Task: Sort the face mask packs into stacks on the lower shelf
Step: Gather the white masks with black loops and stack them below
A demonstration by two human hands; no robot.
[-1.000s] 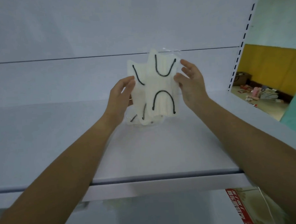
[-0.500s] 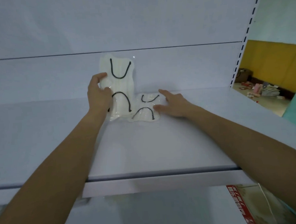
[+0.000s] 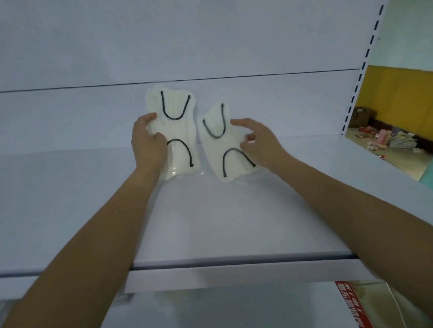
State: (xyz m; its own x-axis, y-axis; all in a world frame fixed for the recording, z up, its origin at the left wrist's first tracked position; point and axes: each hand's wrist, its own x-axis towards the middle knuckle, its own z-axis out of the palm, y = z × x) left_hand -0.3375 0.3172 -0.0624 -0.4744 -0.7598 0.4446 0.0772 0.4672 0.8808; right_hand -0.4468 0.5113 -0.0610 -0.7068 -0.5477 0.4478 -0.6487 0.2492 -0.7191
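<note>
The left hand [image 3: 146, 145] grips the left pack [image 3: 177, 130] by its left edge, thumb over the front, and holds it upright at the back of the shelf [image 3: 213, 219]. The right hand [image 3: 258, 142] pinches the right pack [image 3: 223, 148] along its right edge. This pack leans left, just beside the first and also at the shelf's back. Both packs look light, soft and floppy in slick clear film (which may slide under fingers). A hold midway along a long edge, thumb opposing fingers, should stop each pack drooping.
</note>
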